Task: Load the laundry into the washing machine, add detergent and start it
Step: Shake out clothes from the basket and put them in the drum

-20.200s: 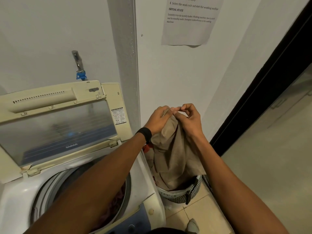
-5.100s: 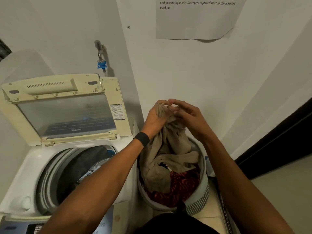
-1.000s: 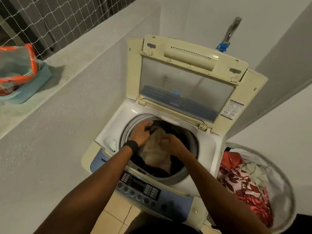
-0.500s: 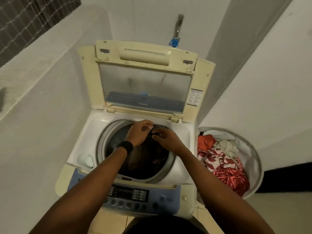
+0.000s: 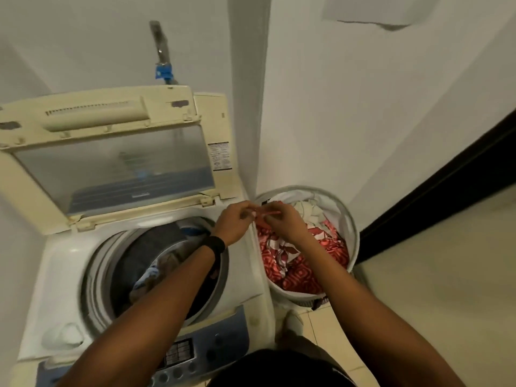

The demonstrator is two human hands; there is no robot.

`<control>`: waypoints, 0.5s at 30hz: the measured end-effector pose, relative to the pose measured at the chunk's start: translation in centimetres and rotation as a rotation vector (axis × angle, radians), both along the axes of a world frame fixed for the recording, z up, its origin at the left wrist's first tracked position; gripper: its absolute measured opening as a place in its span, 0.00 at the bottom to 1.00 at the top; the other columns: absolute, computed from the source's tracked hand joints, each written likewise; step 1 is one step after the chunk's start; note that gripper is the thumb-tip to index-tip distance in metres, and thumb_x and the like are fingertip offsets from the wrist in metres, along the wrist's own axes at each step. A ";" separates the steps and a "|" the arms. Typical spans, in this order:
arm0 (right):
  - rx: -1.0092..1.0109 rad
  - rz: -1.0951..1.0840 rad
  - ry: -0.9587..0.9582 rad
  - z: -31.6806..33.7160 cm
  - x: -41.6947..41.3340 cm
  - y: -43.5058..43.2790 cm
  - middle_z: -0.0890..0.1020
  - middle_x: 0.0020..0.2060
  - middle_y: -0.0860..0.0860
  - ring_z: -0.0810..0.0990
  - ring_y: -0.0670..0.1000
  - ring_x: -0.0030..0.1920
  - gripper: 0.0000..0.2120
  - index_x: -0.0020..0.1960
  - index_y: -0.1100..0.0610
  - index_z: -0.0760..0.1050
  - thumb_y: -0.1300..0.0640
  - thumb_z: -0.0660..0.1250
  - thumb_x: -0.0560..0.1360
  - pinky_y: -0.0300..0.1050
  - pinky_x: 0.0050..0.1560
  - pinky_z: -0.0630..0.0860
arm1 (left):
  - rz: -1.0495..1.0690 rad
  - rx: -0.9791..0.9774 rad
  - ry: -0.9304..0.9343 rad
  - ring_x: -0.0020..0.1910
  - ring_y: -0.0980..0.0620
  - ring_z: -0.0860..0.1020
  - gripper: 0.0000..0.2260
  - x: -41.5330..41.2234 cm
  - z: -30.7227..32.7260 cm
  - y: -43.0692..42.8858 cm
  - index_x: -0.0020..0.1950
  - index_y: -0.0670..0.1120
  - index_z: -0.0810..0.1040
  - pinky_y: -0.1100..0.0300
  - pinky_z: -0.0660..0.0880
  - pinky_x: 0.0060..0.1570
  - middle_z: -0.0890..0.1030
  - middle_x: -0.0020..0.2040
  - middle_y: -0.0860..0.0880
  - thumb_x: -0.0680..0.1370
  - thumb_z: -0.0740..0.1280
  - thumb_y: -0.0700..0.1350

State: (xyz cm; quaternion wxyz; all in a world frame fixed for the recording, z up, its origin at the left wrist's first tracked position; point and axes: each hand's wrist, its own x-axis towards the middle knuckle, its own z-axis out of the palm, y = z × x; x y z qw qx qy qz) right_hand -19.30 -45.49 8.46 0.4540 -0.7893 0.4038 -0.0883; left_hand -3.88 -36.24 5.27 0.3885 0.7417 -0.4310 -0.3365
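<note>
While the left hand (image 5: 233,223) and right hand (image 5: 282,222) are pinching the red patterned cloth (image 5: 293,263) — bulk lying inside the laundry basket (image 5: 350,219) — that thin fingertip hold is probably risking a slip.

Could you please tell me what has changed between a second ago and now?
Both hands left the drum, where they were pushing in the beige garment, and moved right to the laundry basket. The left hand and right hand now pinch an edge of the red patterned cloth there. The lid stays raised.
</note>
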 end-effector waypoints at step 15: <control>0.139 -0.232 0.148 -9.4 -7.0 -12.9 0.85 0.51 0.53 0.77 0.46 0.27 0.11 0.59 0.56 0.83 0.62 0.68 0.79 0.42 0.30 0.75 | -0.089 0.159 0.042 0.58 0.53 0.82 0.10 -6.7 -5.6 -11.8 0.60 0.54 0.83 0.50 0.78 0.64 0.86 0.57 0.53 0.81 0.68 0.43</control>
